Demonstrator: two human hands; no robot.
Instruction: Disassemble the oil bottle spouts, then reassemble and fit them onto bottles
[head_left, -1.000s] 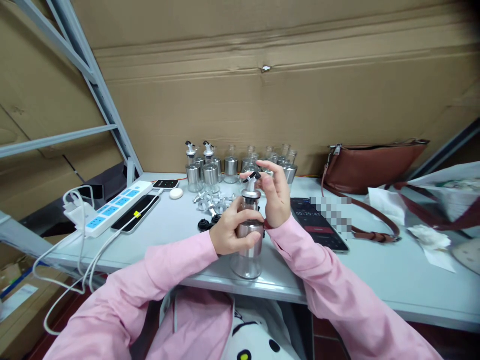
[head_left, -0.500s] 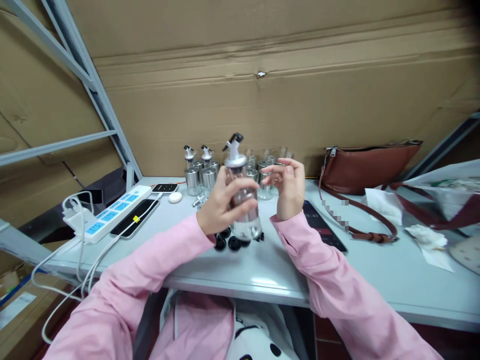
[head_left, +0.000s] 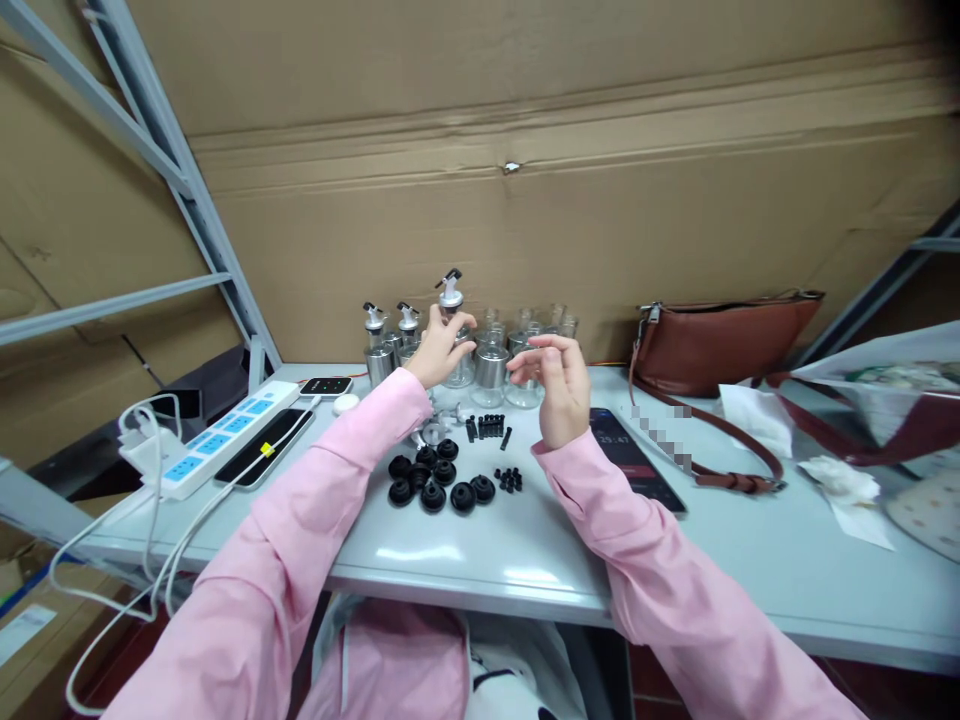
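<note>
My left hand (head_left: 444, 350) is wrapped round the upper part of a clear glass oil bottle (head_left: 459, 376). A silver pourer spout with a black flap (head_left: 450, 290) tops that bottle, which stands upright among the others at the back of the table. My right hand (head_left: 561, 385) hovers with its fingers loosely bent and apart, nothing visible in them. Behind it are glass bottles with steel sleeves (head_left: 491, 368) and no spouts. Two spouted bottles (head_left: 380, 350) stand left of my left hand. Black ribbed stoppers (head_left: 433, 495), small black caps (head_left: 510, 479) and short black tubes (head_left: 489, 427) lie in front.
At the left are a white power strip (head_left: 225, 440) with cables, a phone (head_left: 264, 447) and a small black device (head_left: 326, 386). Another phone (head_left: 634, 455) lies at the right, near a brown bag (head_left: 720, 345) and crumpled tissue (head_left: 844, 482). Cardboard (head_left: 525, 230) walls the back.
My left hand has carried the spouted bottle away from me and down to the row at the back. The black parts it covered now show. My right hand has barely moved.
</note>
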